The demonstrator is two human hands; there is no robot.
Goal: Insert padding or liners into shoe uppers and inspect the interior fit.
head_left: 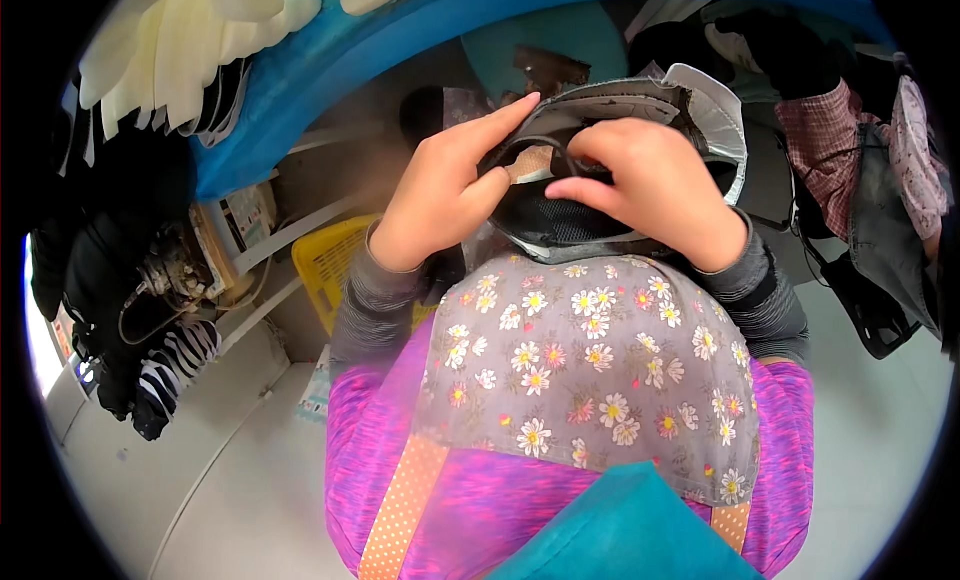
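Note:
In front of my chest is a black and silver-grey sewn piece point(590, 228) that looks like a shoe upper, with dark mesh inside and stiff pale panels at its far right. My left hand point(440, 185) grips its left rim, index finger stretched along the edge and thumb inside. My right hand point(650, 185) reaches into the opening from the right, its fingers curled on a black edge or band. A small tan patch point(532, 164) shows between the two hands. What lies under my right fingertips is hidden.
White sole-shaped pieces point(190, 55) lie stacked on the blue-edged table point(330, 75) at far left. A yellow basket point(325, 270) stands by my left forearm. Dark and striped pieces point(175, 365) hang at left. Another person's checked sleeve point(822, 145) shows at right.

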